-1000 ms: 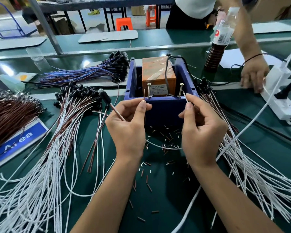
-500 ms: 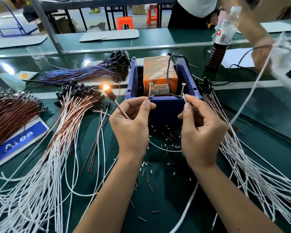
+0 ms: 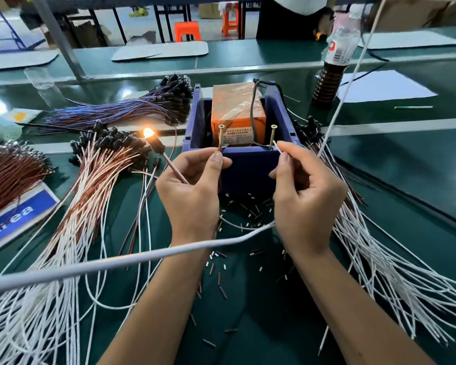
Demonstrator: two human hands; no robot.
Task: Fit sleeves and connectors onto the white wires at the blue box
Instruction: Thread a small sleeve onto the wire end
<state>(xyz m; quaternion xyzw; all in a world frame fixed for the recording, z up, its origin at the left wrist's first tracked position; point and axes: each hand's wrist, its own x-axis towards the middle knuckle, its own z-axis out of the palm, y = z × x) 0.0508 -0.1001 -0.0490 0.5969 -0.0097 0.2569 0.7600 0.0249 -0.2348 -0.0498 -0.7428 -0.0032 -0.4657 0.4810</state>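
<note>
1. Across the foreground now, a thick white cable (image 3: 142, 259), absent from that spot a second ago; lifted by someone at the far side, and no part of the fitting job.
2. At the centre, the blue box (image 3: 248, 164) with its orange block (image 3: 237, 111), unmoved throughout; two brass screws (image 3: 273, 135) upright at its near wall.
3. Left of the box, a lead's black connector lit with an orange glow (image 3: 148, 133): dark a second ago, faint half a second ago, brighter now. Likely a sign of a sound circuit through the screws, hence this lead ready for setting aside.
4. Left hand (image 3: 192, 191) curled, thumb and forefinger pinching a brown lead end against the left screw, the lead's pink-white length running out of the fist toward the glow.
5. Right hand (image 3: 306, 196) curled likewise, pinching the white wire (image 3: 277, 146) with its tip beside the right screw; actual contact too small to confirm.
6. Loose sleeves (image 3: 223, 292) scattered on the green mat.
</note>
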